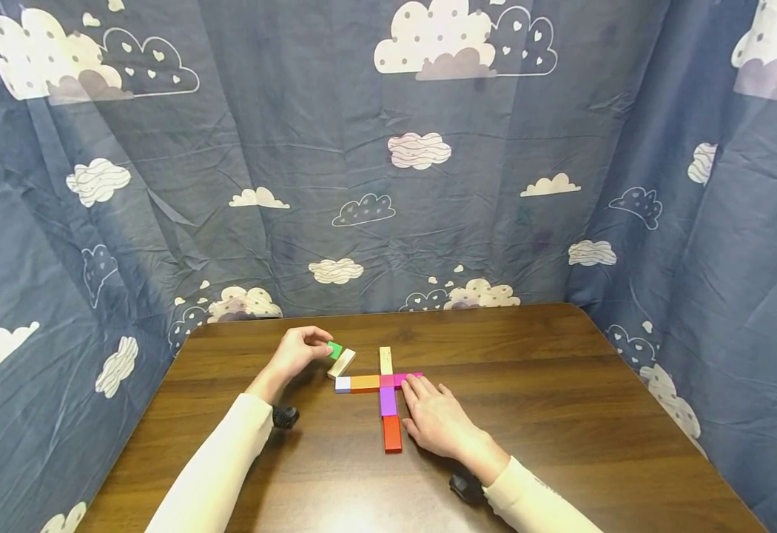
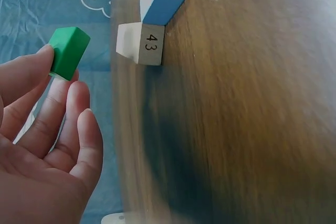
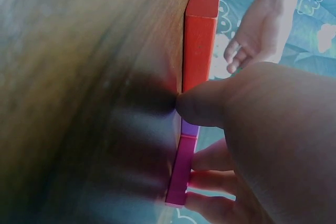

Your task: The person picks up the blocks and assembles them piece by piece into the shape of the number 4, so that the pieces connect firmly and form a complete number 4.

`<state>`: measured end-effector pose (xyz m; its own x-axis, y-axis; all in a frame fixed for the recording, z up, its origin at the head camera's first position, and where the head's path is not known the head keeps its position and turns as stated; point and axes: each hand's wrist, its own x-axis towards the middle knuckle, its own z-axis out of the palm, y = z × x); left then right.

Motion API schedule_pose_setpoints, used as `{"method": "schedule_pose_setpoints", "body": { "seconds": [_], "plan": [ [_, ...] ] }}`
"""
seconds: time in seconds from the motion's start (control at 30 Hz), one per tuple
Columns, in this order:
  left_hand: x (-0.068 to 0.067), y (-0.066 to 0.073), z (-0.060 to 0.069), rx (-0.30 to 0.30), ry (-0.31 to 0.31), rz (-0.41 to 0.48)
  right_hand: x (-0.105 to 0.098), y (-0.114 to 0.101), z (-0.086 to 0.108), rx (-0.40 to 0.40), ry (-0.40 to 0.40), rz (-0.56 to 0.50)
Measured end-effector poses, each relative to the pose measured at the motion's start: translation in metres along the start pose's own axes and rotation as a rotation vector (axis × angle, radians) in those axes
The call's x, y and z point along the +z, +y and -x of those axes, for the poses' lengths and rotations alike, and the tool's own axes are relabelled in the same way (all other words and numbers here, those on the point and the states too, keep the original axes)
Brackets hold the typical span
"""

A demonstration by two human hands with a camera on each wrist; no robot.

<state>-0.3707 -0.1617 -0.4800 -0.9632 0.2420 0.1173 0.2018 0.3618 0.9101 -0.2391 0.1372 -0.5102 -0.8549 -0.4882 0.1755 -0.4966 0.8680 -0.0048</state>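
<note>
My left hand pinches a small green block between thumb and fingertips. In the left wrist view the green block appears held above the table. Just below that hand, a plain wooden block lies slanted, its end marked 43 in the left wrist view. My right hand lies palm down, its fingers touching a magenta block. That block is the right arm of a flat cross, with an orange block, a white-and-blue block, a purple block and a red block.
Another plain wooden block forms the cross's far arm. Everything rests on a brown wooden table. A dark blue curtain with cloud prints hangs behind and along both sides. Black bands are on both wrists.
</note>
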Motion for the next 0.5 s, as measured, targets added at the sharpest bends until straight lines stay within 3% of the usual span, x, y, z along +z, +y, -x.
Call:
{"method": "schedule_pose_setpoints", "body": {
  "seconds": [0.3, 0.5],
  "plan": [
    [0.013, 0.006, -0.022, -0.048, 0.036, 0.075, -0.002, 0.001, 0.001, 0.013, -0.002, 0.008],
    [0.022, 0.006, -0.034, -0.071, 0.022, 0.05, -0.002, 0.0, -0.001, 0.013, -0.019, 0.003]
  ]
}}
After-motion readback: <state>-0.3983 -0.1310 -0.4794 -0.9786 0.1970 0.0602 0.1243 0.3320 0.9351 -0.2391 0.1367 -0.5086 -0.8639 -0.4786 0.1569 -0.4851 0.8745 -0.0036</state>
